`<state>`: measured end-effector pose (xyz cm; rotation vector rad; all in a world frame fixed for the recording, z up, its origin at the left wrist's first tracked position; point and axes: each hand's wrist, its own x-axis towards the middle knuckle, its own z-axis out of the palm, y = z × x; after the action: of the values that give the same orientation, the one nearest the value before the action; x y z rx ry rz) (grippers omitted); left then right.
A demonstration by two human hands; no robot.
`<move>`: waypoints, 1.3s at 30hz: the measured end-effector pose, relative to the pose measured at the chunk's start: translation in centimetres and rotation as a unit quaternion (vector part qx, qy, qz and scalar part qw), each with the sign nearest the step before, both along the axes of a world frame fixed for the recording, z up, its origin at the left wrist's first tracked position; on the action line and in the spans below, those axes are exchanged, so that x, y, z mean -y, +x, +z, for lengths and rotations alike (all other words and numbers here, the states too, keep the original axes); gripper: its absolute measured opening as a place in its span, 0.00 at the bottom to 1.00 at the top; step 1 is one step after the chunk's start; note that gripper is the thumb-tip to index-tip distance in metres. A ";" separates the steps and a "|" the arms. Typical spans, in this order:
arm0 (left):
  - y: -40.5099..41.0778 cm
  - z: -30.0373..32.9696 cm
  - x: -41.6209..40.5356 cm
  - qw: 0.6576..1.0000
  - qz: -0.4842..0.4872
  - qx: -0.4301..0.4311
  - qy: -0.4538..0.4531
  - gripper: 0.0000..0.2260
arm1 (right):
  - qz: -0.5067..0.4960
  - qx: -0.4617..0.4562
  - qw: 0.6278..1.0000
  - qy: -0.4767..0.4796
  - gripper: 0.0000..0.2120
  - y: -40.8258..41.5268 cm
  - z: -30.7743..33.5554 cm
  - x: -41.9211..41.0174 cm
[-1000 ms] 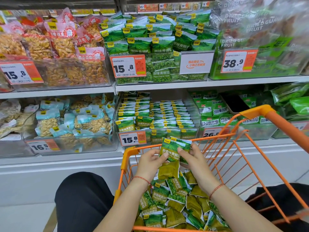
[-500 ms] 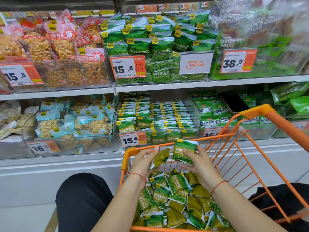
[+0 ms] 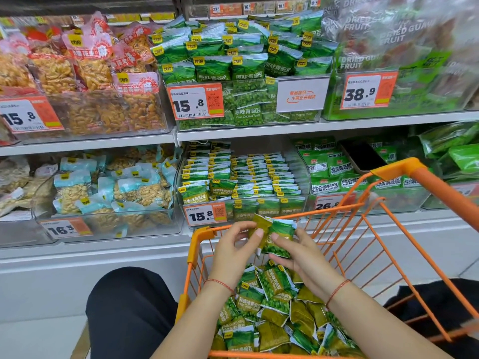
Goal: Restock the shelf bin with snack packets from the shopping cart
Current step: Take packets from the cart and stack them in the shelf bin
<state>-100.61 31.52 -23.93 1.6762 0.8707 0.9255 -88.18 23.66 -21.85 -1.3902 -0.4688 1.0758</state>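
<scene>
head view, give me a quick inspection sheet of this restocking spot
surface: white shelf edge above the target bin.
job's things: orange shopping cart holds loose green snack packets; shelf bin tagged 15.8 is nearly full of rows.
clutter: dark phone lies in the bin to the right.
grippers: left hand and right hand hold a few held packets together above the cart.
cables: nothing seen.
surroundings: peanut bins at left, dried fruit bin upper right.
</scene>
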 end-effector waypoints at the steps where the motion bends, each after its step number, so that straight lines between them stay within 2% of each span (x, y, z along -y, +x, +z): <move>1: 0.1 0.0 0.1 0.999 -0.023 -0.007 -0.023 0.10 | 0.006 0.001 1.000 0.003 0.43 0.0 0.0 0.0; 3: 0.1 -0.4 0.2 0.999 -0.022 -0.047 -0.012 0.17 | 0.017 0.009 1.000 0.006 0.41 0.1 0.1 0.1; 6: 0.1 -0.4 -0.1 0.996 0.044 -0.082 0.013 0.25 | 0.018 0.044 0.999 -0.004 0.38 0.3 0.2 0.1; 9: -0.3 0.7 0.0 0.994 0.075 -0.029 -0.073 0.40 | 0.000 0.064 0.998 -0.020 0.34 0.8 0.0 0.0; 11: -0.5 1.1 -0.1 0.991 0.063 0.001 -0.120 0.46 | -0.004 0.089 0.996 -0.029 0.35 1.0 -0.2 0.0; 12: -0.6 1.3 -0.1 0.989 0.040 0.011 -0.141 0.45 | 0.001 0.101 0.994 -0.034 0.36 1.0 -0.4 0.0; 14: -0.4 1.7 0.4 0.986 0.002 0.018 -0.166 0.36 | 0.019 0.104 0.994 -0.023 0.37 0.7 -0.5 0.0; 15: -0.3 1.6 0.5 0.984 -0.009 0.019 -0.178 0.34 | 0.028 0.091 0.995 -0.014 0.37 0.5 -0.6 0.0; 20: -0.3 2.0 0.7 0.989 0.001 0.008 -0.147 0.39 | 0.042 -0.075 0.996 0.031 0.34 0.2 0.0 0.0; 24: 0.0 2.1 1.4 0.978 -0.054 -0.012 -0.201 0.32 | 0.062 -0.078 0.994 0.034 0.32 -0.3 0.1 0.0; 27: 0.1 1.8 1.7 0.978 -0.074 -0.047 -0.189 0.30 | 0.075 -0.080 0.993 0.041 0.31 -0.3 0.2 0.1; 30: 0.1 2.1 2.1 0.977 -0.075 -0.071 -0.187 0.32 | 0.102 -0.004 0.994 0.031 0.33 0.2 -0.3 0.2; 34: 0.2 2.5 2.2 0.976 -0.071 -0.073 -0.190 0.31 | 0.162 0.161 0.974 0.013 0.51 0.0 -0.7 0.1; 36: 0.2 2.8 1.9 0.972 -0.059 -0.055 -0.223 0.30 | 0.166 0.178 0.970 -0.003 0.47 0.3 -0.3 -0.2; 38: 0.1 3.2 1.5 0.965 -0.047 -0.037 -0.256 0.28 | 0.184 0.194 0.963 -0.014 0.38 0.9 -0.1 -0.8; 39: 0.1 3.4 1.1 0.964 -0.046 -0.036 -0.260 0.27 | 0.195 0.214 0.957 -0.014 0.39 1.2 0.2 -1.2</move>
<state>-100.50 30.44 -20.52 1.2854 0.9760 0.5125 -86.99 24.86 -21.64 -1.6007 -1.0831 1.0916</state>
